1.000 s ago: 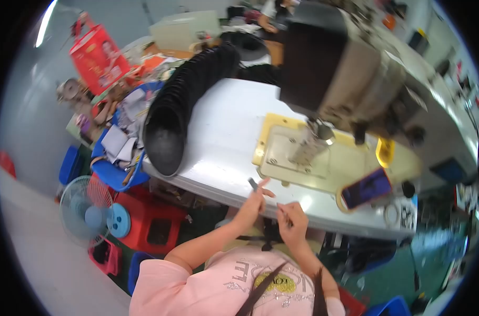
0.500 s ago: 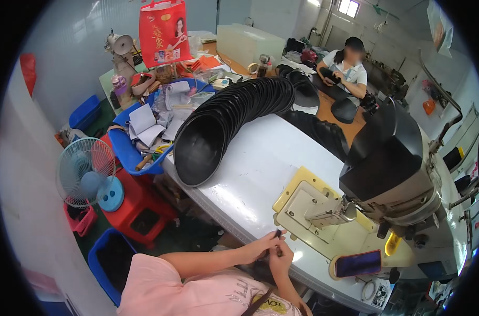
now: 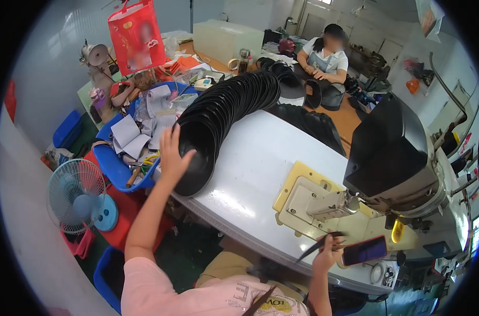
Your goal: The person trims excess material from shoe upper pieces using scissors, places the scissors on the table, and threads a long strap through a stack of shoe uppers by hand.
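Observation:
My left hand is raised with fingers spread at the near end of a long curved row of nested black cup-shaped pieces. Its fingertips are at the rim of the nearest piece; whether they touch it I cannot tell. My right hand is closed on a thin dark strip, just in front of the sewing machine bed and left of a phone. One end of the strip points down and left over the table edge.
The machine's dark head stands over the white table at right. A blue basket of papers and tools is at left, above a fan. Across the table a co-worker sits handling black pieces.
My hands were together by the table edge and have parted. The left reached out to the black row, opening; the right moved right with the dark strip. The view shifted.

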